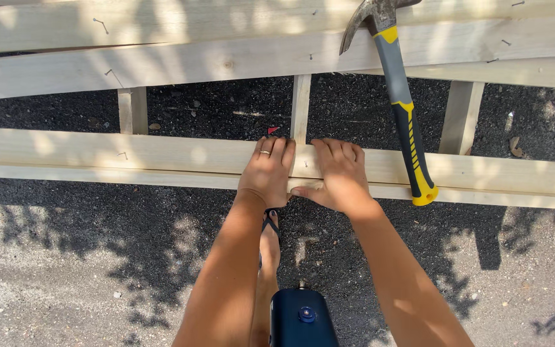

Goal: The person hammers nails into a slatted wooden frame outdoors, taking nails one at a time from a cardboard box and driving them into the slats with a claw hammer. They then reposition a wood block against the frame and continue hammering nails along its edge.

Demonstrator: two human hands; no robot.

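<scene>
Gravel ground (65, 257) lay sun-dappled under a pale timber frame (162, 61) | front rail (97, 157) sat across short uprights | claw hammer (403, 109) rested bridging two rails, in reach | left hand (268, 168) and right hand (337, 172) pressed flat, fingers spread, gripping nothing, steadying the rail over the middle upright (300, 106).

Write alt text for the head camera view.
Both hands, the left hand and right hand, press flat on a pale wooden rail of a frame lying on gravel. A grey and yellow claw hammer rests across the rails to the right.
</scene>
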